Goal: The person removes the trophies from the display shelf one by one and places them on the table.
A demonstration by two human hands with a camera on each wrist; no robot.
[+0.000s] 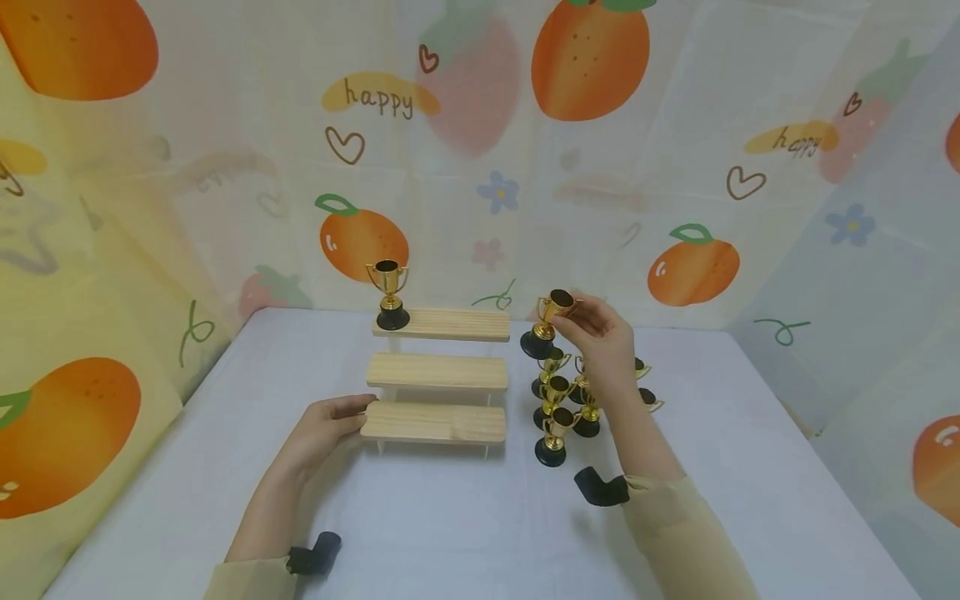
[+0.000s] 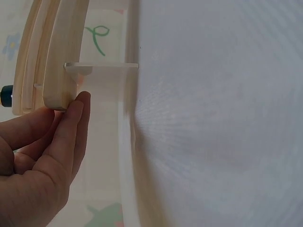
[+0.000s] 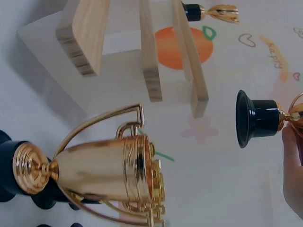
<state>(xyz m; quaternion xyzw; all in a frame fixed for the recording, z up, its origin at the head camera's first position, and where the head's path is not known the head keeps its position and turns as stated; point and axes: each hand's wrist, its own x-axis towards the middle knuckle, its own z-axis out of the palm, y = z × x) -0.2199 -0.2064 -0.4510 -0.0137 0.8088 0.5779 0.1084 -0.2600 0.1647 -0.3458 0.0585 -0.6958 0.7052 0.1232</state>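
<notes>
My right hand [image 1: 609,350] holds a small gold trophy cup [image 1: 556,310] with a black base by its upper part, raised above the other trophies. In the right wrist view that cup's black base [image 3: 258,117] points left, with part of the hand [image 3: 293,175] at the edge. My left hand [image 1: 318,437] pinches the left end of the bottom step of a three-step wooden display stand [image 1: 435,423]. The left wrist view shows thumb and fingers on either side of the board's end [image 2: 61,94]. Another trophy [image 1: 389,292] stands upright at the left of the top step.
Several more trophies [image 1: 555,442] stand grouped right of the stand, some hidden behind the right forearm. A white cloth covers the table [image 1: 480,533]. A fruit-printed curtain [image 1: 480,208] hangs behind and at both sides. Clear supports [image 2: 102,65] hold up the steps.
</notes>
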